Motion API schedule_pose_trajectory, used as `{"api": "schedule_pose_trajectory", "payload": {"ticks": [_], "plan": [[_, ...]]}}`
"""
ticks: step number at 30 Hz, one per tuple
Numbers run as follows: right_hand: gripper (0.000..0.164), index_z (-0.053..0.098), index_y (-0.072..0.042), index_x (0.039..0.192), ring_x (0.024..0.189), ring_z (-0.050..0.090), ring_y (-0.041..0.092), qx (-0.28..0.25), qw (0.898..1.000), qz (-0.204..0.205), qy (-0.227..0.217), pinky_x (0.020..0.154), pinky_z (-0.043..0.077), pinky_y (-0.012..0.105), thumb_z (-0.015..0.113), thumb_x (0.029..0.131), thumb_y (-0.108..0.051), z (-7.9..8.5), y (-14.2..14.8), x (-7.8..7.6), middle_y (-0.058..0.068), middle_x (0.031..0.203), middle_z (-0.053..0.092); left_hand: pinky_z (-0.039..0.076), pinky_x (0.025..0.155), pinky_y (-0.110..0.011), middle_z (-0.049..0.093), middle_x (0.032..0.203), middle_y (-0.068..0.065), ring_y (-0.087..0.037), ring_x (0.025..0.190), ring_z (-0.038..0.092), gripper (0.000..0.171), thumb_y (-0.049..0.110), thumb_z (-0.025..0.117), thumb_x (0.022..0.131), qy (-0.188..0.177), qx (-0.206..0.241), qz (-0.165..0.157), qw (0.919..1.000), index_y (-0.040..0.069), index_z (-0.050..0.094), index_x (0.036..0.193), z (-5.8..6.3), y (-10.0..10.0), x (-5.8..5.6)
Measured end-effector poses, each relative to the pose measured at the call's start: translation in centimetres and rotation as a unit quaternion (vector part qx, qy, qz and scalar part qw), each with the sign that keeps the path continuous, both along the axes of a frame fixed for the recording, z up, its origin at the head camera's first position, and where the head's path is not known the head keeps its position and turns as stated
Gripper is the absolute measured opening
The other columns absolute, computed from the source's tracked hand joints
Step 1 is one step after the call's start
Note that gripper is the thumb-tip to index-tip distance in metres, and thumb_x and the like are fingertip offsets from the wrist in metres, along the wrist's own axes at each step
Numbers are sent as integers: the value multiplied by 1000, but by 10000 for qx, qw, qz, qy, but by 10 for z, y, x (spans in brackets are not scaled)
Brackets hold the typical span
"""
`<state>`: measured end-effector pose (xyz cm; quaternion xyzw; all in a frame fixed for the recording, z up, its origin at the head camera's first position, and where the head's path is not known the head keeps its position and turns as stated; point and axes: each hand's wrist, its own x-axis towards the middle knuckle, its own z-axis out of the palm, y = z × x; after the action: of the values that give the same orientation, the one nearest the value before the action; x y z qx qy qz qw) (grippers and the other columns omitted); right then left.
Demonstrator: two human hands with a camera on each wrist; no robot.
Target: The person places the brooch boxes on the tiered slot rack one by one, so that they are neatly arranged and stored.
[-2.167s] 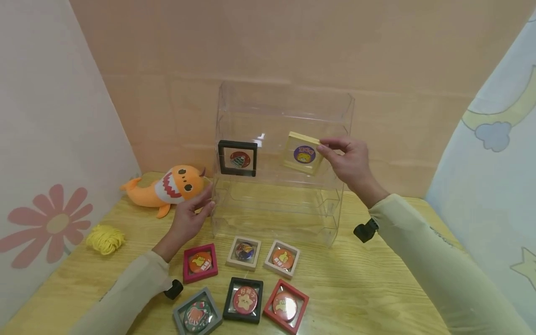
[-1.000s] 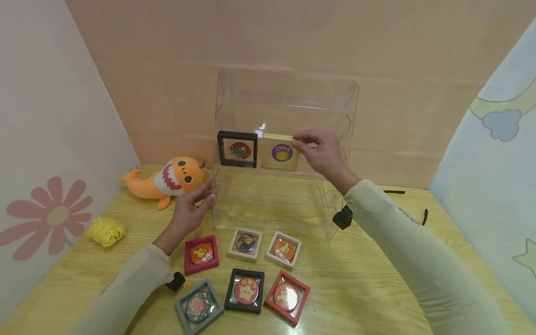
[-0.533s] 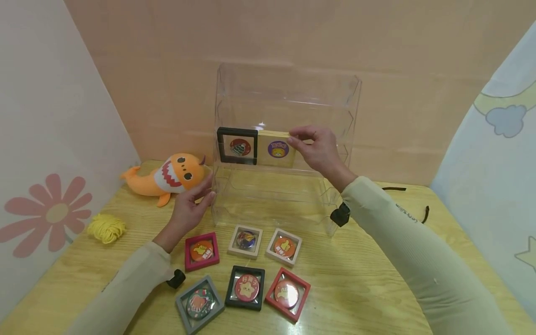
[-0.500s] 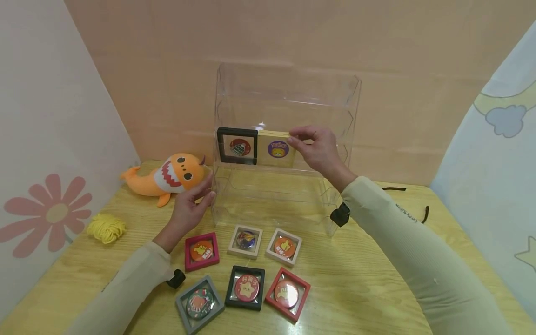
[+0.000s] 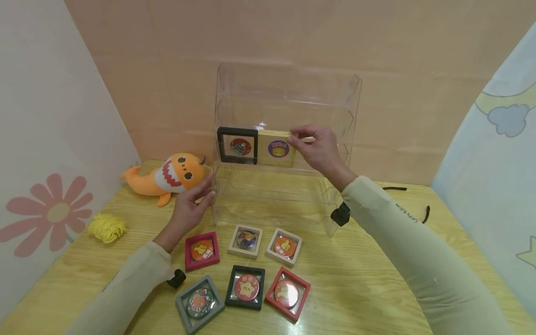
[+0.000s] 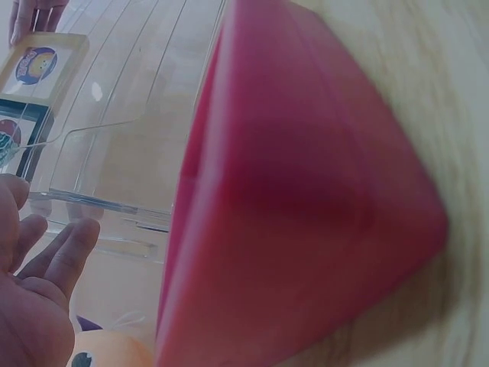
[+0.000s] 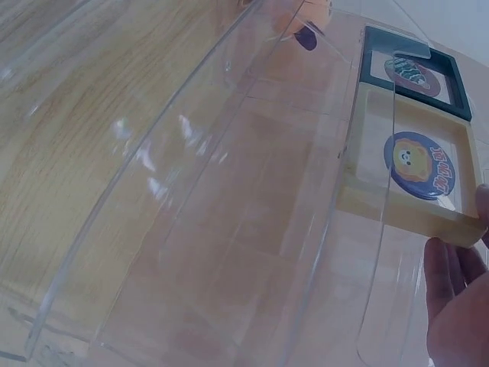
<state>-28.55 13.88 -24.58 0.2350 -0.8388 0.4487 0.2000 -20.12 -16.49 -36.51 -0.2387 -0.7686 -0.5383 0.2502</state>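
Note:
In the head view my right hand (image 5: 320, 151) pinches the upper right corner of a pale yellow display frame (image 5: 274, 158) with a purple bear badge. The frame stands upright on a tier of a clear acrylic rack (image 5: 289, 88), right beside a black frame (image 5: 222, 146) with a Christmas-tree badge. My left hand (image 5: 189, 208) rests against the rack's left side, and the left wrist view shows its fingers (image 6: 72, 256) fairly straight at the clear side panel. Close to that wrist camera lies a magenta frame (image 6: 306, 191); its badge is hidden there.
On the wooden table before the rack lie several more badge frames: beige, grey (image 5: 180, 307), black (image 5: 244, 304) and red (image 5: 303, 298). An orange plush shark (image 5: 184, 170) sits left of the rack, with a yellow yarn bundle (image 5: 106, 228) nearer. Dark strips (image 5: 426, 214) lie at right.
The right hand has brought the yellow frame leftward, from tilted and apart to upright beside the black frame. Over the last half second little has moved; the left hand stays at the rack's side.

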Motion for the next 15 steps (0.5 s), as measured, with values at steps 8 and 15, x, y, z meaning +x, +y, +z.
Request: {"api": "schedule_pose_trajectory", "payload": {"ticks": [8,15], "plan": [[27,69,0,109,94,60,16,-7,10000,26,9,78,55,28,72,86,-15,-2,-1,0,8,106,67,52,74,-17,50,129,-25,-42,105,57,44,-14,57,87,-129,-1,-6,9999,-12,48,130,-1,-2,2],[25,70,-1,107,94,60,17,9,10000,94,-24,76,55,28,72,86,-14,-4,-2,1,8,105,66,51,77,-17,50,129,-24,-41,107,56,43,-13,58,88,-156,-52,88,9998,-12,48,130,-2,-2,2]]}}
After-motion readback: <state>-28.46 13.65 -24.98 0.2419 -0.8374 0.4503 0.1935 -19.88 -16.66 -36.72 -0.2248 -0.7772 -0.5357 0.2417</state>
